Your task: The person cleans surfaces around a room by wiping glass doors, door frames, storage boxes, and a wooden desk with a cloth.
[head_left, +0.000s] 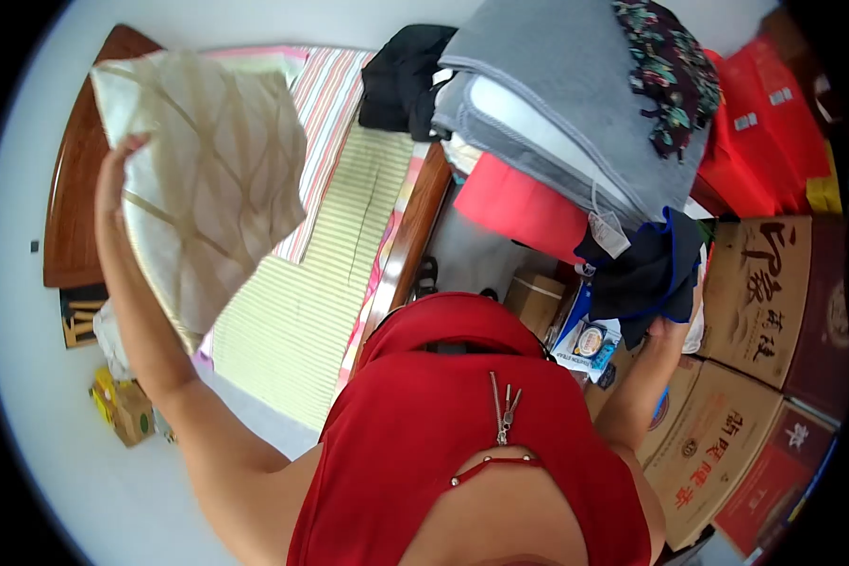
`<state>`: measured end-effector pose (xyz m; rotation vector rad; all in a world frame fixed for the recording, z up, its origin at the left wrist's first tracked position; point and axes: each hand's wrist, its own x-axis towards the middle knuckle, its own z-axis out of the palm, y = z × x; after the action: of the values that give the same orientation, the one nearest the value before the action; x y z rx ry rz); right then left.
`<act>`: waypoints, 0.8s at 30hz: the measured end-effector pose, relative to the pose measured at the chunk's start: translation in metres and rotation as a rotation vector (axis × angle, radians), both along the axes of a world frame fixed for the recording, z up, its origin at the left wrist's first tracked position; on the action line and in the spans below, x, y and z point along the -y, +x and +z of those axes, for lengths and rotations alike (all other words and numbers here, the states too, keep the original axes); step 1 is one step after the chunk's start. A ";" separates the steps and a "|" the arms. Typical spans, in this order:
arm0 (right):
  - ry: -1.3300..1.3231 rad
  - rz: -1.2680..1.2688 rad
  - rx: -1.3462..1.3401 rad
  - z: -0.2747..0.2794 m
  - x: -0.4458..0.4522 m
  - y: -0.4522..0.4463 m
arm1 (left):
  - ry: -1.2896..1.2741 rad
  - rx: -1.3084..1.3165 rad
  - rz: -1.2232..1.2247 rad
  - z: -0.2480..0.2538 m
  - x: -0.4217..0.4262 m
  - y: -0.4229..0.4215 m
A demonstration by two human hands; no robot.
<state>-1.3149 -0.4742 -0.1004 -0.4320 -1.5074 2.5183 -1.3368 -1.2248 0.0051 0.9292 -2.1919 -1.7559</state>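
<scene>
My left hand (123, 170) grips the left edge of a cream pillow (212, 179) with crossing gold lines, held up over the bed at the left. How full the pillow is, I cannot tell. At the right, my right hand (670, 332) is closed on the lower edge of a dark navy cloth (641, 278) with blue trim. This cloth hangs in loose folds in front of a stack of bedding, beside a white tag (609, 234). Part of the right hand's fingers is hidden by the cloth.
A pale green striped mat (302, 292) covers the bed, with a wooden headboard (94, 179) at its left. Beyond are a black garment (406, 85) and folded grey blankets (547, 57). Cardboard boxes (712, 443) and red bags (759, 123) crowd the right side.
</scene>
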 end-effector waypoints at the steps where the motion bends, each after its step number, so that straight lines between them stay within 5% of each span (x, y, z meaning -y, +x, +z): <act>1: 0.033 0.027 0.029 0.004 0.010 -0.007 | 0.051 0.044 0.003 -0.037 0.012 0.012; 8: 0.259 0.196 0.069 0.015 0.078 -0.036 | -0.052 0.251 0.138 -0.237 0.067 0.096; 15: 0.460 0.294 -0.012 0.015 0.139 -0.055 | -0.109 0.335 0.215 -0.277 0.083 0.133; 18: 0.536 0.322 -0.034 0.015 0.161 -0.058 | -0.397 0.475 0.039 -0.226 0.020 0.098; 20: 0.564 0.341 -0.045 0.015 0.172 -0.059 | -0.652 0.627 -0.053 -0.253 0.001 0.081; 24: 0.579 0.383 -0.050 0.013 0.193 -0.054 | -0.676 0.560 -0.167 -0.321 -0.132 0.042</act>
<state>-1.3688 -0.6675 -0.0876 0.0140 -2.3618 2.1409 -1.2945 -1.0932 -0.3160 1.1549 -2.9745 -0.7018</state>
